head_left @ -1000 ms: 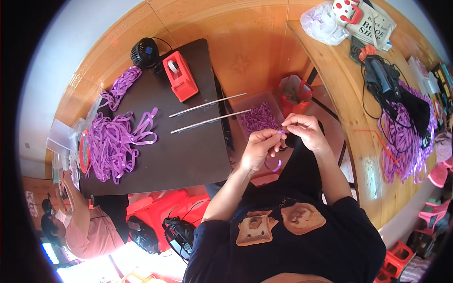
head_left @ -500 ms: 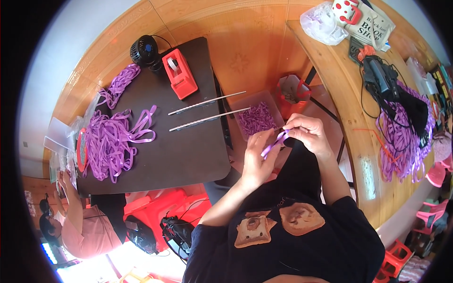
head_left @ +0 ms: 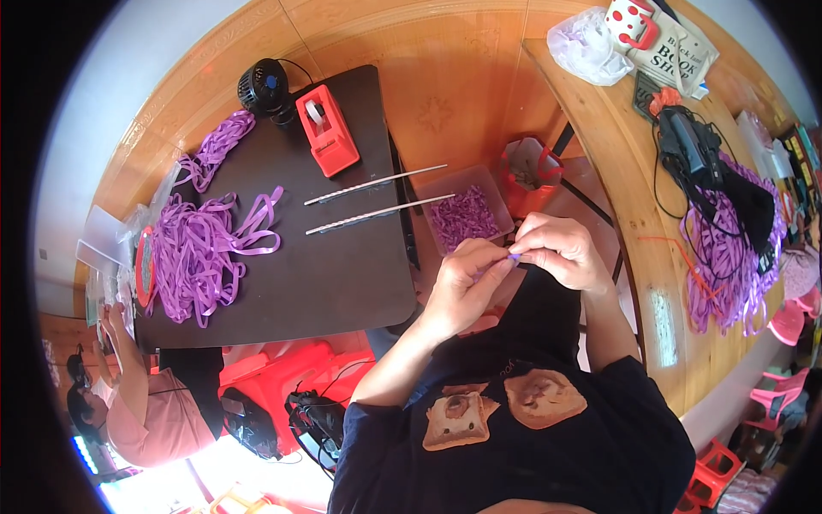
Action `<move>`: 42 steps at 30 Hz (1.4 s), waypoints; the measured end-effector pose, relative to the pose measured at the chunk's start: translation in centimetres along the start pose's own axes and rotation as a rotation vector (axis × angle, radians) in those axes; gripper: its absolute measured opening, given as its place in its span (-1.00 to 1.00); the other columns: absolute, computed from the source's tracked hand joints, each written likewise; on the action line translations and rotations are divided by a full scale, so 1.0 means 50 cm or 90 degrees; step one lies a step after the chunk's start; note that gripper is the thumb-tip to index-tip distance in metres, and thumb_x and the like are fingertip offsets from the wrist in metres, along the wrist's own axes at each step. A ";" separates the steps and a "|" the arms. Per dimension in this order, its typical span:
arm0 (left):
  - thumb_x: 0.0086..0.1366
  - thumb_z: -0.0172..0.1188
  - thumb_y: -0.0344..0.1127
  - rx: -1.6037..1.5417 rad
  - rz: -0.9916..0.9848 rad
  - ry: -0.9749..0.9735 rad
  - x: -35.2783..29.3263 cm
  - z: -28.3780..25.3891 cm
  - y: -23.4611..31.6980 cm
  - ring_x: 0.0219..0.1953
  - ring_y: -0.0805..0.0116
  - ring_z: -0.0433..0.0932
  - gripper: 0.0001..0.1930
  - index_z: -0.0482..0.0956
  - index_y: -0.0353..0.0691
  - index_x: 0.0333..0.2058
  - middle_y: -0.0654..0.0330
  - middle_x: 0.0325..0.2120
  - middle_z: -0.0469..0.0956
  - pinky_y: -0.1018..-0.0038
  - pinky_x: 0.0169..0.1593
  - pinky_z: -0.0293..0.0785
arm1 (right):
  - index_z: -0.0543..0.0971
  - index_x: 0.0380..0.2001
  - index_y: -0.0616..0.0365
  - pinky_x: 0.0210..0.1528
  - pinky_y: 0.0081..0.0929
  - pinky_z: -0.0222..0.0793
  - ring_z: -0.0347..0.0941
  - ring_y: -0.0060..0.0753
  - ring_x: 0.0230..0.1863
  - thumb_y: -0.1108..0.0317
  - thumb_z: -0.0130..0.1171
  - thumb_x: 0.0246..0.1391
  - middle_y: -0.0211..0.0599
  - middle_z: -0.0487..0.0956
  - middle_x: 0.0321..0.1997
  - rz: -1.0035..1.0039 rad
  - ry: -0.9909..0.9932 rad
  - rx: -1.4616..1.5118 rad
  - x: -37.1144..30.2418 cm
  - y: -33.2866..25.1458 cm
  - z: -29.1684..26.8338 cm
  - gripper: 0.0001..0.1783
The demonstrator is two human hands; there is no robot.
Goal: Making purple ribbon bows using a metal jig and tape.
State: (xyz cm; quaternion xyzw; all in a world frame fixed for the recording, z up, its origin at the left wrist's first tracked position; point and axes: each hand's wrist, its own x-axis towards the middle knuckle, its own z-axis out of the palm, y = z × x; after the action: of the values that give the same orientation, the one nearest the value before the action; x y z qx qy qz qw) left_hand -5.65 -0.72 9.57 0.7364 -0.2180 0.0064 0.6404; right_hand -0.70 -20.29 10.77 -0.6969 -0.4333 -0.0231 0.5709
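Observation:
A short purple ribbon [head_left: 513, 257] is pinched where my fingertips meet above my lap. My left hand [head_left: 465, 287] closes on its left part, and most of the strip is hidden behind the fingers. From the other side, my right hand [head_left: 562, 255] grips it between thumb and forefinger. Just beyond my hands, a clear plastic tub [head_left: 486, 177] holds many small purple ribbon pieces [head_left: 465, 214]. Two thin, pale rods [head_left: 377, 183] lie across the dark table's right edge, their ends reaching over the tub.
On the dark table [head_left: 334, 265] are a purple ribbon heap [head_left: 197, 257], a red tape dispenser [head_left: 329, 133] and a black fan [head_left: 264, 86]. A red bag [head_left: 531, 176] stands beyond the tub. The wooden bench [head_left: 634, 188] carries more ribbon [head_left: 711, 248]. Another person [head_left: 158, 411] sits at left.
My fingertips have come together over the ribbon, so less of it shows now. Before, a longer purple length stretched down across my left hand. The view has shifted slightly.

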 end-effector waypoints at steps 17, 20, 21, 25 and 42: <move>-0.17 0.12 -0.32 0.755 0.427 0.066 -0.002 -0.003 0.012 -0.45 0.27 0.34 -0.71 0.49 -0.40 -0.44 0.14 -0.56 0.33 0.39 -0.36 0.24 | 0.51 -0.49 0.34 -0.45 -0.62 0.35 0.43 -0.56 -0.53 0.64 0.12 -0.04 -0.26 0.51 -0.53 0.267 0.095 0.047 -0.019 0.003 0.064 -0.98; -0.17 0.12 -0.31 0.728 0.287 0.047 -0.015 0.006 -0.010 -0.46 0.26 0.36 -0.71 0.50 -0.39 -0.44 0.12 -0.52 0.40 0.40 -0.36 0.24 | 0.51 -0.46 0.35 -0.47 -0.63 0.31 0.39 -0.60 -0.53 0.59 0.10 0.00 -0.31 0.51 -0.53 0.415 0.055 0.184 -0.026 0.032 0.062 -0.97; -0.08 0.16 -0.37 0.633 0.183 0.059 -0.017 0.012 -0.007 -0.42 0.19 0.41 -0.77 0.54 -0.37 -0.41 0.10 -0.48 0.47 0.37 -0.32 0.31 | 0.51 -0.46 0.35 -0.47 -0.63 0.31 0.39 -0.60 -0.53 0.59 0.10 0.00 -0.31 0.51 -0.53 0.414 0.055 0.185 -0.026 0.032 0.059 -0.97; 0.22 0.16 -0.44 0.015 -0.179 0.054 -0.037 0.013 -0.031 -0.38 0.46 0.52 -0.85 0.57 -0.38 -0.26 0.22 -0.44 0.53 0.58 -0.26 0.43 | 0.53 -0.44 0.28 -0.45 -0.52 0.31 0.42 -0.45 -0.48 0.61 0.14 -0.06 -0.30 0.48 -0.49 0.191 -0.012 0.000 -0.017 0.018 0.040 -0.93; 0.20 0.18 -0.46 -0.381 -0.351 0.059 -0.047 0.010 -0.112 -0.46 0.59 0.45 -0.88 0.59 -0.39 -0.30 0.26 -0.51 0.55 0.66 -0.33 0.34 | 0.46 -0.44 0.14 -0.36 -0.38 0.21 0.44 -0.26 -0.37 0.63 0.15 -0.26 -0.35 0.51 -0.40 -0.033 0.108 -0.318 -0.008 0.111 0.067 -0.78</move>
State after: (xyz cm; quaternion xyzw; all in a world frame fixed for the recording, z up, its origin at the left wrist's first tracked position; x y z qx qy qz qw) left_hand -6.08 0.00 3.54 0.5471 0.0245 -0.1958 0.8135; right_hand 0.98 -17.64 5.08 -0.8005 -0.3822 -0.2023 0.4149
